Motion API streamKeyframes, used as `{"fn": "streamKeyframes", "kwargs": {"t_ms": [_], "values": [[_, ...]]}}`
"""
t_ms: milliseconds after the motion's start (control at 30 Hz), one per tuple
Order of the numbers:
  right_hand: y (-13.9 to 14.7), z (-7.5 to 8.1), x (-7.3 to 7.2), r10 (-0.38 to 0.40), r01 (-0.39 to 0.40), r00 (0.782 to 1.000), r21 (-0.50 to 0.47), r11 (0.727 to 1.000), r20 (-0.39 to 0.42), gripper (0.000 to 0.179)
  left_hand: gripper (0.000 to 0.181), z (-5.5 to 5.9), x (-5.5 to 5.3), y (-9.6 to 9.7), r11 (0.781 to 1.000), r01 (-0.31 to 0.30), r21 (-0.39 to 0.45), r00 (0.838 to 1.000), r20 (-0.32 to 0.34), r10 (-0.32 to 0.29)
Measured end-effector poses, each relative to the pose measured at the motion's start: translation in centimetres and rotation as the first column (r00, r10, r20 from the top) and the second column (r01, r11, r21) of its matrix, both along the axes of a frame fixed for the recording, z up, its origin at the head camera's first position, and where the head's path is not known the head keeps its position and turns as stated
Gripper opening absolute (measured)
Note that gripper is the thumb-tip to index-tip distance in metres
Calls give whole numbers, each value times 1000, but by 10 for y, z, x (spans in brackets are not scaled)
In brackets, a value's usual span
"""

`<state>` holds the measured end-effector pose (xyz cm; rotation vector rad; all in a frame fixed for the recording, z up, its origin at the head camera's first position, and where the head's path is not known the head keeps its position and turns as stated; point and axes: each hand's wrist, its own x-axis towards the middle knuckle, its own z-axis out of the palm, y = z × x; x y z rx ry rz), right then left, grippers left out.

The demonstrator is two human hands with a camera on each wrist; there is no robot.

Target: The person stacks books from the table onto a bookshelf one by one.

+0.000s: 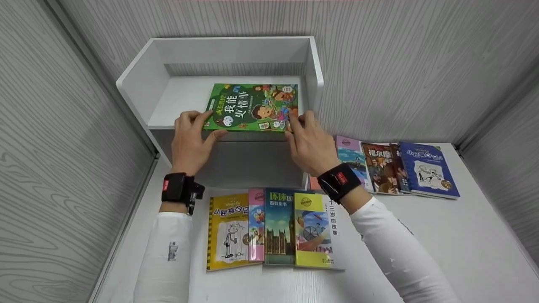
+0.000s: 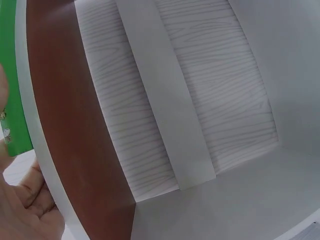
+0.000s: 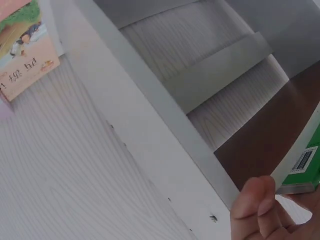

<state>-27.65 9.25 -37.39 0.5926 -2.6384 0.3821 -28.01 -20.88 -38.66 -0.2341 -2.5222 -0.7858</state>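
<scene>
A green children's book (image 1: 252, 107) with cartoon figures lies face up on the upper board of a white two-tier shelf (image 1: 229, 43), its near edge at the board's front. At the book's left end, my left hand (image 1: 189, 145) grips it, thumb along the near edge and fingers curled at the side. My right hand (image 1: 312, 147) holds the opposite end, fingers on the cover's corner and thumb at the near edge. In the right wrist view, a barcode shows on the green book (image 3: 305, 165). The left wrist view catches only a green strip of it.
Before the shelf, several books overlap in a row on the white table (image 1: 261, 288), including a yellow book (image 1: 229, 235) and a castle-cover book (image 1: 278, 231). More lie to the right, ending with a blue book (image 1: 429, 170). Grey wood-grain walls (image 1: 400, 63) enclose the table.
</scene>
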Motion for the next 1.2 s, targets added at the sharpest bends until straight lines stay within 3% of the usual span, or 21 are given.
{"fn": "streamKeyframes", "kwargs": {"t_ms": [400,833,1200], "values": [[-2,-1,-1,-63,63,992,-6,998,-105,40,50,-1,1,2,999,-45,24,999,19,44],[-6,7,-7,-87,86,983,-13,996,-160,34,36,-2,-3,2,996,-59,64,997,-50,63],[-8,11,-9,-124,120,987,-41,992,-101,35,36,-1,-4,3,994,-72,83,996,-43,76]]}}
